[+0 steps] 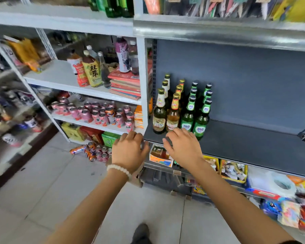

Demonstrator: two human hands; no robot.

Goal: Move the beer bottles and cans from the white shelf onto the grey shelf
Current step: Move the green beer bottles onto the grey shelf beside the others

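Observation:
Several beer bottles stand in rows at the left end of the grey shelf [253, 138]: brown ones [173, 118] and green ones [201, 120]. Many pink cans [102, 115] crowd the lower board of the white shelf [143, 85] to the left. My left hand [129, 152] hovers at the post where the two shelves meet, fingers loosely bent, holding nothing that I can see. My right hand [181, 147] hangs over the grey shelf's front edge just before the bottles, fingers spread and empty.
More cans [95, 152] lie on the floor under the white shelf. Tea bottles [92, 71] and a stack of red books [127, 85] sit one board higher. Boxes of small goods [233, 171] fill the level below the grey shelf, whose right part is bare.

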